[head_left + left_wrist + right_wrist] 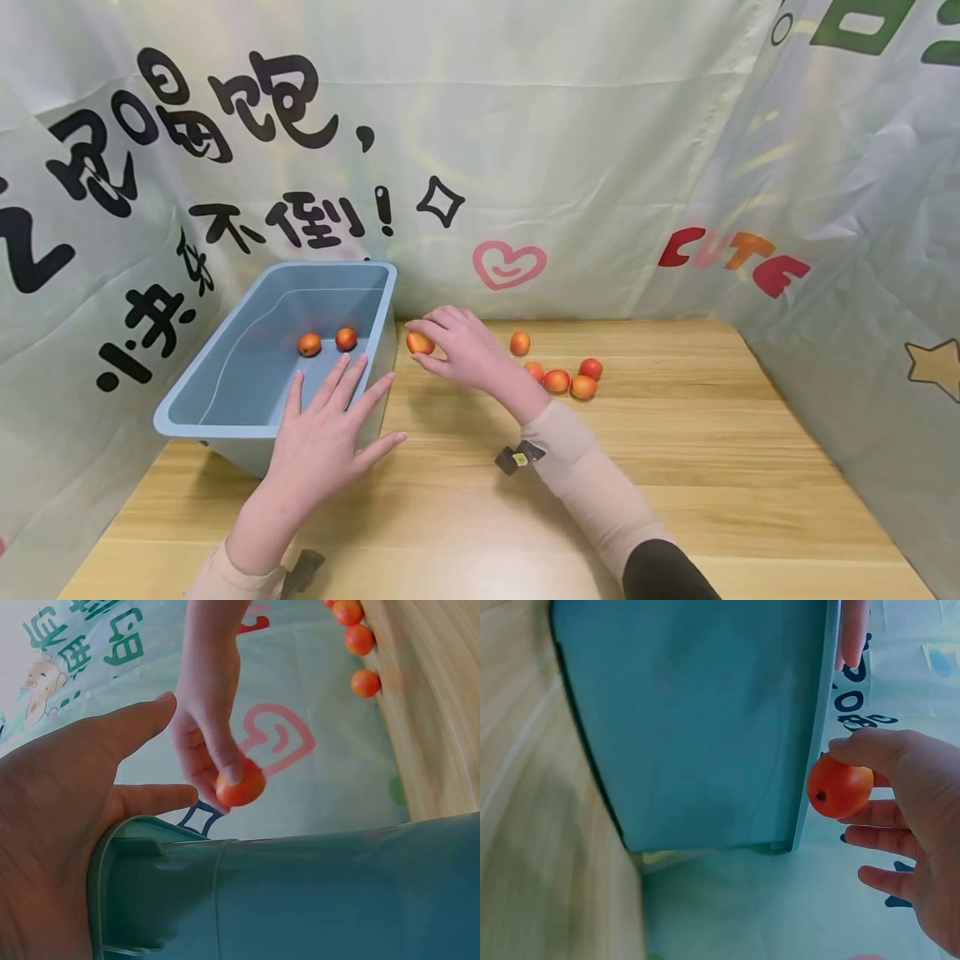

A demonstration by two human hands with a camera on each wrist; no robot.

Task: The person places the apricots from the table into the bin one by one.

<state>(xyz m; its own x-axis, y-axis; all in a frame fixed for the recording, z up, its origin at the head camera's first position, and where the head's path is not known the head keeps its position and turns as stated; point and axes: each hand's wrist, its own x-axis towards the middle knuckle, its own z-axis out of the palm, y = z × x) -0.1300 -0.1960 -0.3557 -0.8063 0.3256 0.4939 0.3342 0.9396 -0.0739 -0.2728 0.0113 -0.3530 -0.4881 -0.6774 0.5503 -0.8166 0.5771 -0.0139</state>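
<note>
Here: left hand point(321, 437) splayed, right hand point(467, 348) pinching fruit point(419, 342).

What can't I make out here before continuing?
Head: near right corner of the bin, hidden by the left hand.
Head: part of one fruit, behind the right forearm.
Left wrist: topmost fruit, cut by top edge.
Right wrist: most of the left hand, past the top edge.

Cannot see all the bin's point(225, 431) rim behind the left fingers point(372, 397), nor all of one fruit point(536, 371) behind the right arm point(534, 403). In the right wrist view, see those fingers cropped above, the tabletop point(555, 825) blurred.
</note>
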